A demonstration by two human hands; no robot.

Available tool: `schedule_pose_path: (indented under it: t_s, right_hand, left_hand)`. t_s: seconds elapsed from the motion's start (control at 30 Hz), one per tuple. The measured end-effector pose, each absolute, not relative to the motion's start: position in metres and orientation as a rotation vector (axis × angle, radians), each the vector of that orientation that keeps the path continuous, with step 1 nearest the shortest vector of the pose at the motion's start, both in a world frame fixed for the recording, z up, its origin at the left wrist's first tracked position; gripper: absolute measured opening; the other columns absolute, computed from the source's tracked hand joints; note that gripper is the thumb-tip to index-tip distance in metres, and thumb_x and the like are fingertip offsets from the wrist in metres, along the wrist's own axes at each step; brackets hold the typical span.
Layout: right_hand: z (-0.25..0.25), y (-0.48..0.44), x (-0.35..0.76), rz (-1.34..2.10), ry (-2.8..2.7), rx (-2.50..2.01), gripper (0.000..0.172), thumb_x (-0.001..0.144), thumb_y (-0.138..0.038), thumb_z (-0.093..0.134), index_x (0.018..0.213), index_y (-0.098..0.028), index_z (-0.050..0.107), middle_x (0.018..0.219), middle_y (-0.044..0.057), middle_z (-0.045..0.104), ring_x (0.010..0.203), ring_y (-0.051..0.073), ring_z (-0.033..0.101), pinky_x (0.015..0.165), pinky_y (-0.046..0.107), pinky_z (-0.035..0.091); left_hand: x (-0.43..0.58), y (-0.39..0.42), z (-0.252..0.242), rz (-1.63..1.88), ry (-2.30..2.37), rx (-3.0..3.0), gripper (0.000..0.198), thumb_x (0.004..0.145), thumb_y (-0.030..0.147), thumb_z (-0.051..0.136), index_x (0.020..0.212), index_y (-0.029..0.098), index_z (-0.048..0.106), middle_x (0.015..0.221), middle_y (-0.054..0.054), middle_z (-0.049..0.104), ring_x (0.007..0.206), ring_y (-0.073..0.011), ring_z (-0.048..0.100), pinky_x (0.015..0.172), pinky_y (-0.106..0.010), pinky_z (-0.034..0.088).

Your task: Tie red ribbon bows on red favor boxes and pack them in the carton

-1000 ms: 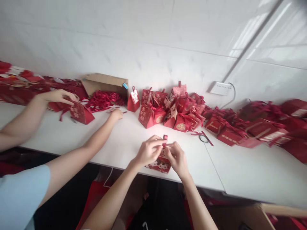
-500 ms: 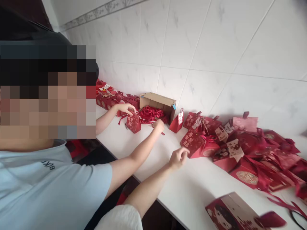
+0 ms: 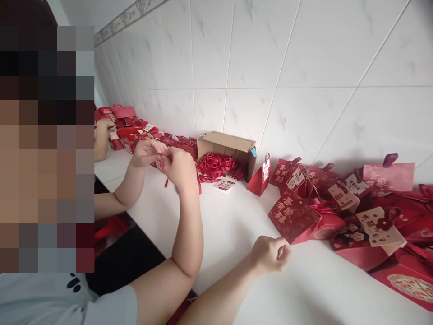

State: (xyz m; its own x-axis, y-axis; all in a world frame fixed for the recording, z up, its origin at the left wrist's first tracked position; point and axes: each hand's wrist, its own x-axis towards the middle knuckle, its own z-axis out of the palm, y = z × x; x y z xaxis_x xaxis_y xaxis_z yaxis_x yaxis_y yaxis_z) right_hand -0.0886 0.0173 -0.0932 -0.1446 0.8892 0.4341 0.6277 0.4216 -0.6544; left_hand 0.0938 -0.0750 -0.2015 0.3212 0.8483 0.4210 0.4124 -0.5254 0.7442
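Curled loosely into itself, the left hand (image 3: 270, 253) has its fingertips tucked against the thumb. Nothing shows between them, and I cannot tell whether something small is pinched inside. The hand rests on the white table (image 3: 216, 230), just beside the near left corner of a red gift box (image 3: 292, 216) with gold characters on its sloped face. Whether skin meets card there is too close to tell. The right hand is out of view.

By its look the box is thin folded card and light, so a nudge at the corner would likely send it skidding on the smooth top. Handling it well would mean opening the fingers and taking it low across both sloped faces. The ribbon and paper tag are poor holds, since they could tug the flaps apart. The box leans into the heap of gift boxes (image 3: 365, 216) on its right, so a straight lift risks fewer snagged ribbons than a sideways drag.

The forearm comes in from the near edge, slanting far and right. The wrist is low and straight, the back of the hand is turned up, and the knuckles face the box.

Far left, a co-worker's hands (image 3: 179, 167) meet over a small red piece. Behind them, a cardboard box (image 3: 226, 145) spills red ribbons (image 3: 216, 164), and a printed card (image 3: 225, 185) lies flat nearby.
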Motion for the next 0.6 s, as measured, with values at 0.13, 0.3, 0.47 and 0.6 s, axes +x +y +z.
schedule_pose_path:
  t_s: [0.13,0.3,0.47,0.6]
  right_hand:
    - [-0.053,0.048,-0.18,0.128,-1.873,-1.054,0.035,0.075,-0.052,0.046,0.068,-0.02,0.059,0.065,0.001,0.04,0.068,0.012,0.049,0.061,0.019,0.02]
    - [-0.053,0.021,-0.143,0.036,-1.897,-0.929,0.035,0.078,-0.05,0.046,0.079,-0.019,0.063,0.069,0.002,0.044,0.076,0.012,0.05,0.064,0.019,0.015]
    - [-0.026,-0.017,-0.093,-0.159,-1.926,-0.716,0.026,0.086,-0.029,0.04,0.092,-0.018,0.063,0.074,0.002,0.051,0.076,0.008,0.053,0.063,0.019,0.015]
    - [-0.016,-0.026,-0.083,-0.201,-1.959,-0.698,0.024,0.088,-0.021,0.038,0.096,-0.019,0.061,0.077,0.001,0.052,0.073,0.008,0.052,0.061,0.02,0.012]
  left_hand:
    - [0.09,-0.081,-0.194,1.043,1.176,2.11,0.061,0.079,0.037,0.017,0.087,0.009,0.071,0.057,0.005,0.058,0.056,-0.0031,0.054,0.056,-0.016,0.028]
    - [0.092,-0.086,-0.192,1.02,1.141,2.196,0.072,0.076,0.038,0.008,0.084,0.008,0.073,0.054,0.006,0.056,0.055,-0.0008,0.052,0.057,-0.016,0.026]
    - [0.092,-0.087,-0.189,0.986,1.173,2.148,0.072,0.075,0.035,0.007,0.086,0.007,0.073,0.058,0.005,0.059,0.056,-0.0015,0.052,0.055,-0.015,0.025]
    - [0.091,-0.087,-0.189,1.006,1.207,2.185,0.071,0.075,0.033,0.007,0.084,0.008,0.073,0.056,0.006,0.058,0.054,-0.0004,0.051,0.054,-0.014,0.022]
